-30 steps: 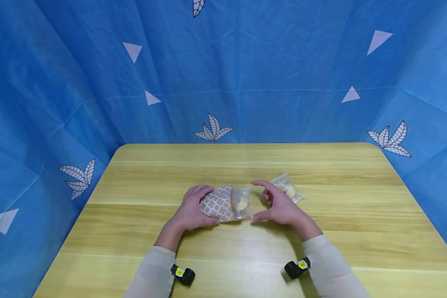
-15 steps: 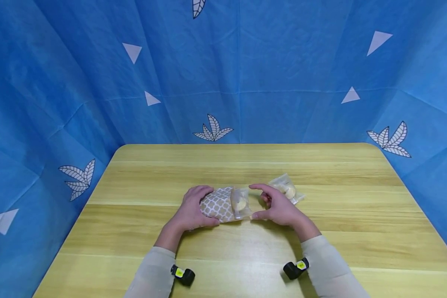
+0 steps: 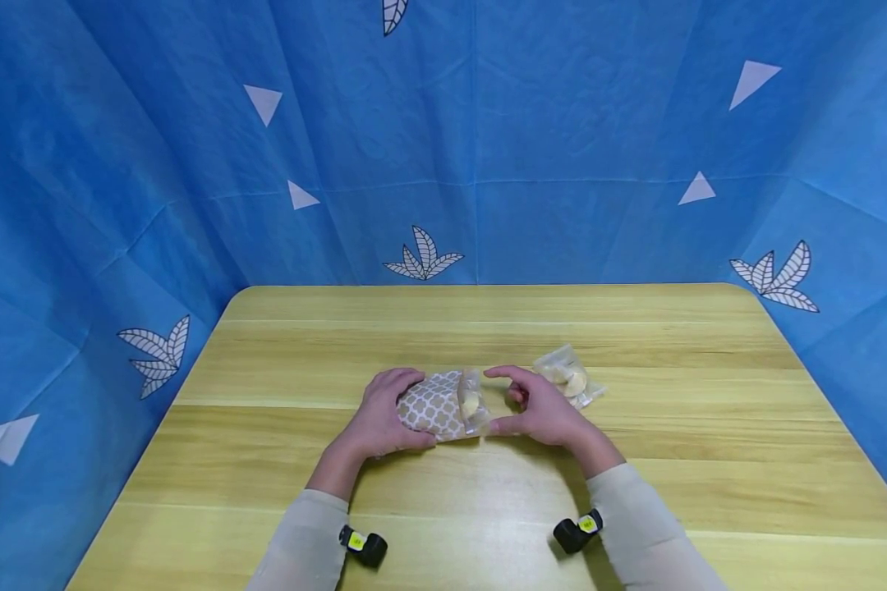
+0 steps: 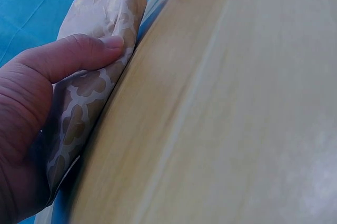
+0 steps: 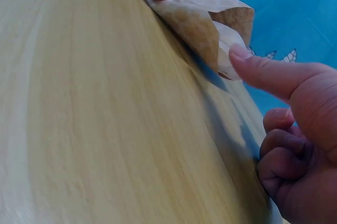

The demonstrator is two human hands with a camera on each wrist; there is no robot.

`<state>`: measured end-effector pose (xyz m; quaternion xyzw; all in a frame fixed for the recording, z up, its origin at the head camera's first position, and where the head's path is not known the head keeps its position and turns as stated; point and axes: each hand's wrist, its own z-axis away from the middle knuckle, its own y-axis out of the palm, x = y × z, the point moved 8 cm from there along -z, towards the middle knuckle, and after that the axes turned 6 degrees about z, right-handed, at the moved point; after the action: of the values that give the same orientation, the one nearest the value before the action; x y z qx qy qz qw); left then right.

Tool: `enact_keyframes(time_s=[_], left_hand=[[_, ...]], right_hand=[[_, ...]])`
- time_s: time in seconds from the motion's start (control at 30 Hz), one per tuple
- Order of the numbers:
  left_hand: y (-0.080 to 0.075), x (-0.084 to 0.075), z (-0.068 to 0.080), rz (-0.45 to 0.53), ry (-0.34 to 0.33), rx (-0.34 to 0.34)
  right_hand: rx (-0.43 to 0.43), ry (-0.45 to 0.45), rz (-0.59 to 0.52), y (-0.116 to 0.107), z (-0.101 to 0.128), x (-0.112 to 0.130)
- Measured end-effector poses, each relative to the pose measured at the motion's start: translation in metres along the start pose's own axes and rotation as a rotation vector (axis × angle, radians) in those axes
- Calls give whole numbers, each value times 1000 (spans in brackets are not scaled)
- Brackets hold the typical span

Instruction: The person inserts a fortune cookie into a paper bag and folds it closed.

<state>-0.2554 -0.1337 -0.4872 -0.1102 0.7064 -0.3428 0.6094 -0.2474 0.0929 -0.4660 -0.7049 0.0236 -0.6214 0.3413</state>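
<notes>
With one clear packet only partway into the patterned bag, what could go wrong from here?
The clear packet could crumple or snag at the bag's mouth, since it looks thin and the right hand's thumb is at its outer edge.

The patterned bag might crease or slip, as only the left hand holds it.

The second packet lies just beyond the right hand and might get knocked.

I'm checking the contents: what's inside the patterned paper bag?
A clear packet with a pale round piece sticks partly out of the patterned paper bag; anything deeper is hidden by the paper.
</notes>
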Motion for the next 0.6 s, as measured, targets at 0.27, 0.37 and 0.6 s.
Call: enact_keyframes(time_s=[0.27,0.37,0.6], left_hand=[[-1,-1,0,-7,12,-2],[-1,-3,0,-9,40,-5],[0,-3,-1,-5,57,-7]], right_hand=[[-13,-11,-28,0,-5,-19],[4,-22,-32,1,-6,-20],[33,-20,-29,3,-7,-17]])
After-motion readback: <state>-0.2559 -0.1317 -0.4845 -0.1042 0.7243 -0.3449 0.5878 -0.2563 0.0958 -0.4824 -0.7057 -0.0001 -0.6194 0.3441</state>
